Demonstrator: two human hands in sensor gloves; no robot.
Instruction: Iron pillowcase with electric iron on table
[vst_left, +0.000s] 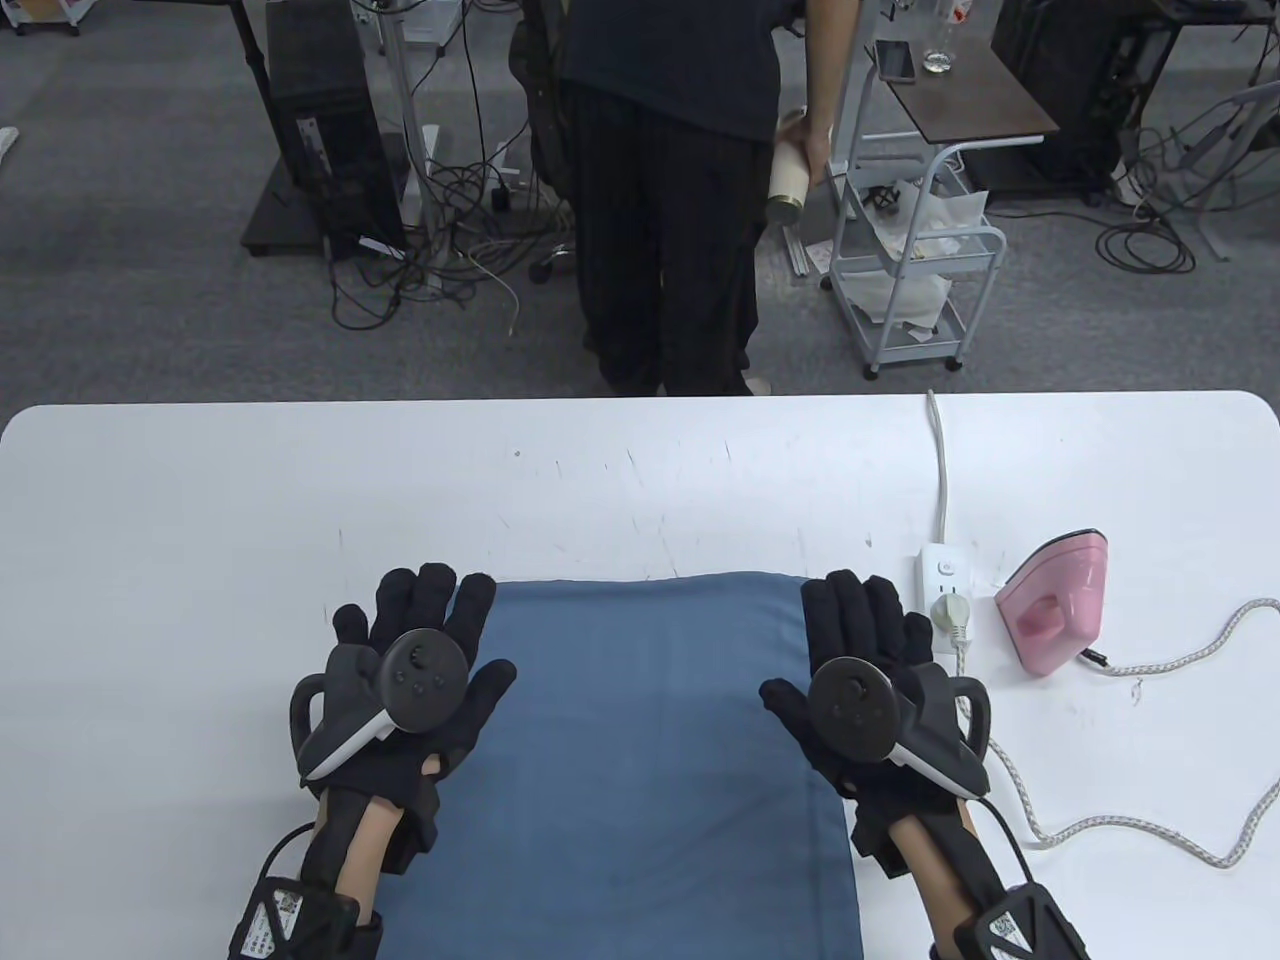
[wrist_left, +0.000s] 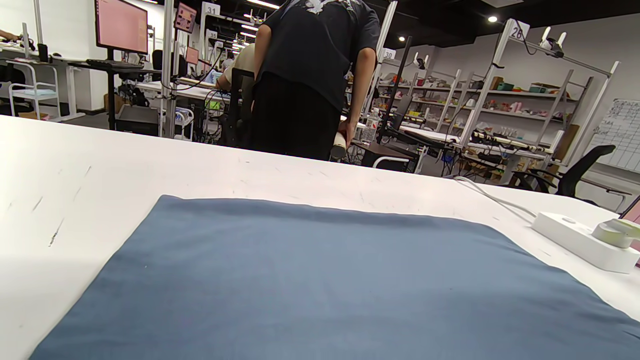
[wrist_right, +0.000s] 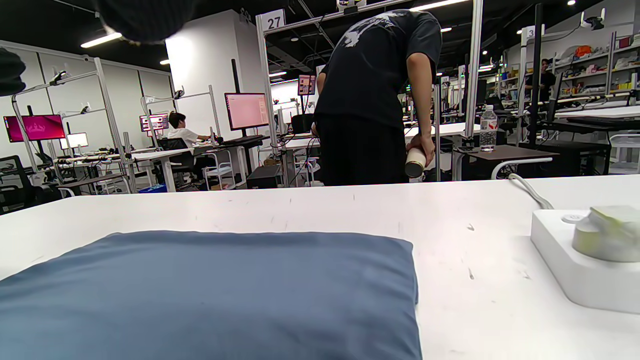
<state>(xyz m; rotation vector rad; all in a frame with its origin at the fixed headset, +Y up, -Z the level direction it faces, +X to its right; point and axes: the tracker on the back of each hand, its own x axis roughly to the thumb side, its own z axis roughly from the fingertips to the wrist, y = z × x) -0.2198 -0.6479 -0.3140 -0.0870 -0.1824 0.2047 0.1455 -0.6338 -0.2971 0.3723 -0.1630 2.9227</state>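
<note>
A blue pillowcase (vst_left: 640, 760) lies flat on the white table (vst_left: 200, 500), reaching the near edge; it also shows in the left wrist view (wrist_left: 320, 285) and the right wrist view (wrist_right: 210, 295). My left hand (vst_left: 425, 650) lies open, fingers spread, over the pillowcase's far left corner. My right hand (vst_left: 860, 650) lies open, fingers spread, over its far right corner. Whether the palms touch the cloth I cannot tell. A pink electric iron (vst_left: 1055, 600) stands on the table right of my right hand, untouched.
A white power strip (vst_left: 942, 590) with the iron's plug in it sits between my right hand and the iron; it shows in both wrist views (wrist_left: 582, 240) (wrist_right: 585, 255). The iron's braided cord (vst_left: 1130, 830) loops at the right. A person (vst_left: 680, 190) stands behind the table's far edge.
</note>
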